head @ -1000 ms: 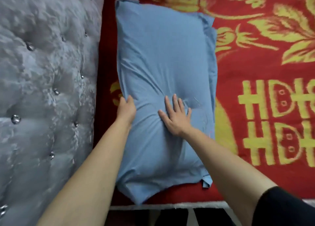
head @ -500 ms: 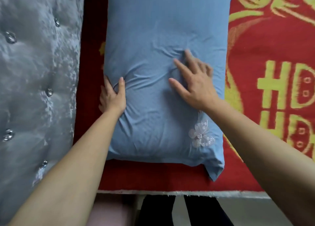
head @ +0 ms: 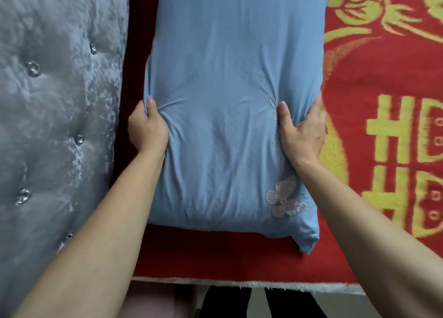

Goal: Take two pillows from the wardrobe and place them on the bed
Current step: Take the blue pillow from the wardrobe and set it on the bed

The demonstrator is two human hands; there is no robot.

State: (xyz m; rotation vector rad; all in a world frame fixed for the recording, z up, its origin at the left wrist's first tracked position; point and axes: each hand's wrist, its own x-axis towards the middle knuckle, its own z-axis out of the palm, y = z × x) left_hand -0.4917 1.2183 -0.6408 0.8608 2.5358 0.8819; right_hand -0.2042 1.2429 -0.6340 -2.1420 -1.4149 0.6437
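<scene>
Fingers of both hands pinch the blue pillow (head: 230,106) at its long sides: the left hand (head: 146,128) curls over the left edge with its thumb pressed into the top fabric, and the right hand (head: 303,132) wraps the right edge, thumb dug in beside a line of pale embroidery. Creases fan from each grip. A pink lace butterfly (head: 285,198) sits near the pillow's lower right corner. The pillow lies on the red blanket (head: 383,83), whose yellow-green woven characters cannot be read for certain. A grey tufted headboard (head: 55,116) stands just to the left.
</scene>
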